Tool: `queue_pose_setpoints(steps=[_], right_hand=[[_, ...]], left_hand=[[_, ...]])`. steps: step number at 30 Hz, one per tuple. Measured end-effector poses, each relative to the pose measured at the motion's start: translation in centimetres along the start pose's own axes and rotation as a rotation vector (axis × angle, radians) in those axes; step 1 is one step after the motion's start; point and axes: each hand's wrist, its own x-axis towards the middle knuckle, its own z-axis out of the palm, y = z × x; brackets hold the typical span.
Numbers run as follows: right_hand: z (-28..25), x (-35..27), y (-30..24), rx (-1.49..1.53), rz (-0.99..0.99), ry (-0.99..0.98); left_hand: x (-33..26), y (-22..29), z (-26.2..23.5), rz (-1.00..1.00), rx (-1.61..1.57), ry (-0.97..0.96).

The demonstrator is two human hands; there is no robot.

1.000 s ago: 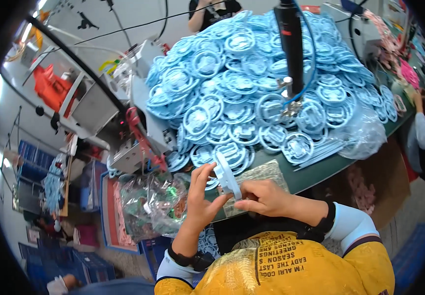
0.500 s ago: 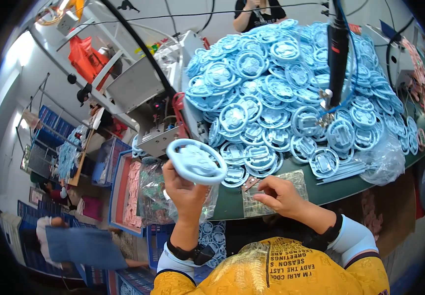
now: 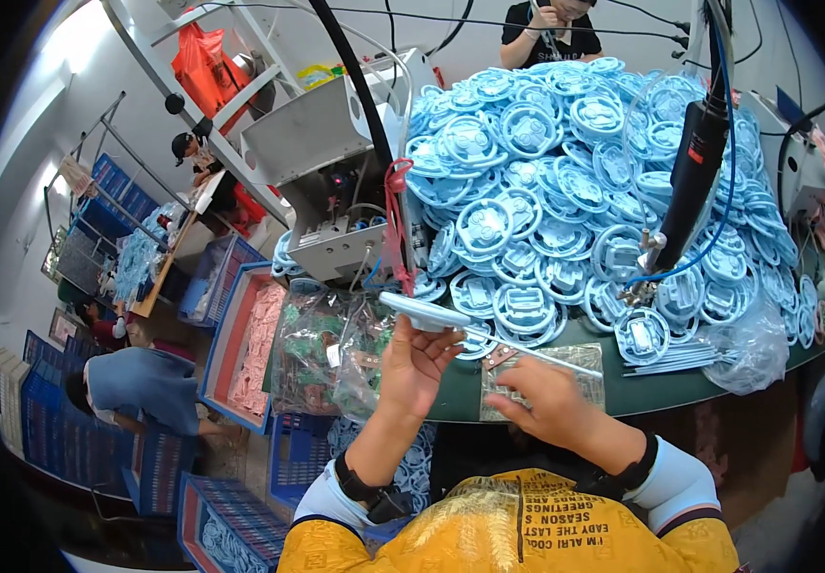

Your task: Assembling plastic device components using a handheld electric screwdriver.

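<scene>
My left hand [image 3: 412, 371] is closed on a round light blue plastic piece [image 3: 422, 311], held nearly edge-on above the green table's front edge. A thin light blue rod [image 3: 570, 365] slants from near that piece to the right, just beyond my right hand [image 3: 546, 393]. Whether rod and piece are joined, I cannot tell. The fingers of my right hand are bent, thumb and forefinger apart, with nothing visible between them. Under this hand lies a clear-covered mat [image 3: 577, 382] with a small brown bracket [image 3: 499, 356] on it.
Many similar light blue round pieces [image 3: 527, 129] are heaped behind my hands. A black tool [image 3: 697, 172] hangs before the heap. Rods [image 3: 665, 366] lie near a plastic bag [image 3: 752, 349]. At left are a grey machine [image 3: 321, 253], bagged parts [image 3: 312, 353] and a crate [image 3: 212, 368]. Other people work nearby.
My left hand has moved right and tipped the round piece from face-up to nearly edge-on. The thin rod now shows plainly beside it. The view has shifted, and the walking person is now bent over crates.
</scene>
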Motion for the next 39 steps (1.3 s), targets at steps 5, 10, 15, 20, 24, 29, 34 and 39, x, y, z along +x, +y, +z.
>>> queue_pose_setpoints(steps=[5, 10, 15, 20, 24, 29, 34, 39], right_hand=[[1.6, -1.2, 2.0, 0.023, 0.436, -0.068], [1.6, -2.9, 4.7, 0.220, 0.406, 0.025], [-0.1, -4.2, 4.3, 0.162, 0.384, -0.105], [-0.2, -5.2, 3.5, 0.115, 0.350, -0.279], [0.4, -5.8, 4.0, 0.069, 0.298, -0.275], [0.9, -5.5, 3.8, 0.037, 0.271, -0.287], [1.6, -5.0, 3.9, 0.234, 0.208, -0.424], [1.2, -4.0, 7.2, -0.131, 0.327, -0.242]], left_hand=[[-1.2, -3.7, -0.2, -0.220, -0.037, -0.014], [-2.4, -3.3, -1.8, -0.596, 0.214, -0.198], [-3.3, -1.8, -2.0, 0.384, 1.142, -0.060], [-2.5, -2.2, -0.8, 0.407, 1.083, -0.553], [-2.4, -3.2, -1.2, 0.245, 1.002, -0.589], [-2.8, -3.8, -2.3, 0.250, 0.898, -0.559], [-4.2, 0.4, -3.7, 0.064, 0.986, -0.634], [-7.5, 8.5, -11.7, -0.453, 1.524, -0.732]])
